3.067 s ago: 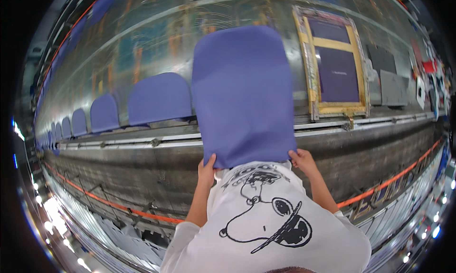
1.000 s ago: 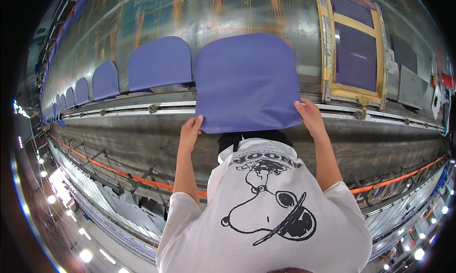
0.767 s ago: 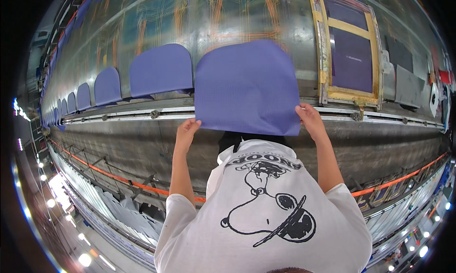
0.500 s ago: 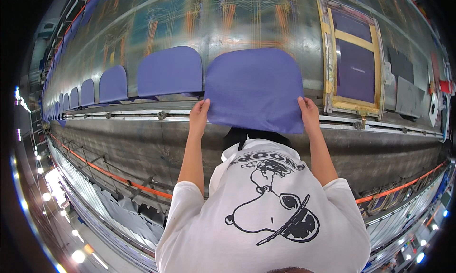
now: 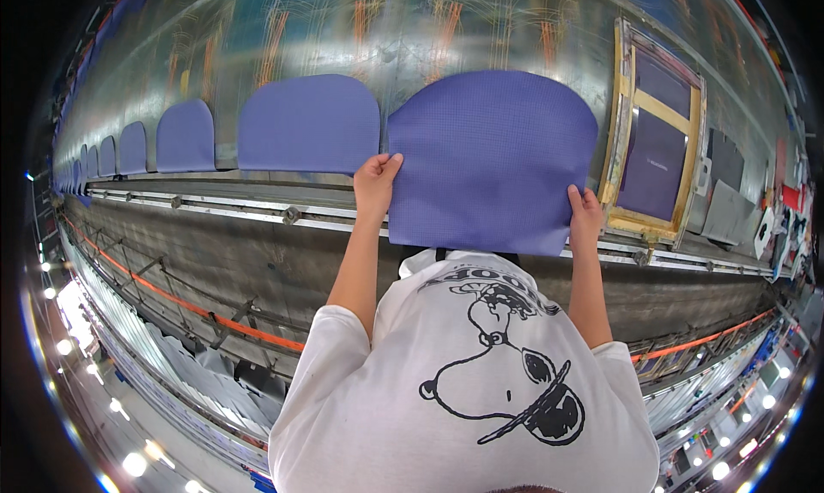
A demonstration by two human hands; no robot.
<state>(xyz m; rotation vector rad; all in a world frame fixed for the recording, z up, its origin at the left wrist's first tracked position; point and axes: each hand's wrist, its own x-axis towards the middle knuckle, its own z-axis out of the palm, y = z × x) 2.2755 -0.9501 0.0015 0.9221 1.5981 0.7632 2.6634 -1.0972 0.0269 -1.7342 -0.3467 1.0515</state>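
Observation:
A large purple sheet (image 5: 489,158) with a rounded far edge and a fine woven-looking texture is raised in front of me, tilted slightly. My left hand (image 5: 375,184) pinches its left edge between thumb and fingers. On the sheet's lower right edge, my right hand (image 5: 585,218) grips with the thumb on top. To the left, a similar purple sheet (image 5: 309,124) lies on the long table (image 5: 343,42), its straight edge toward me.
More purple sheets (image 5: 185,137) continue in a row to the left. A wood-and-metal screen-printing frame (image 5: 612,175) stands at the right, with grey pieces (image 5: 730,211) beyond it. A metal rail (image 5: 232,208) runs along the table's near edge. Behind me stretches an orange rail (image 5: 184,300).
Both hands have lifted the purple sheet closer and tilted it, so it looks larger and its right side reaches nearer the frame. My left hand has moved up slightly. The view has shifted.

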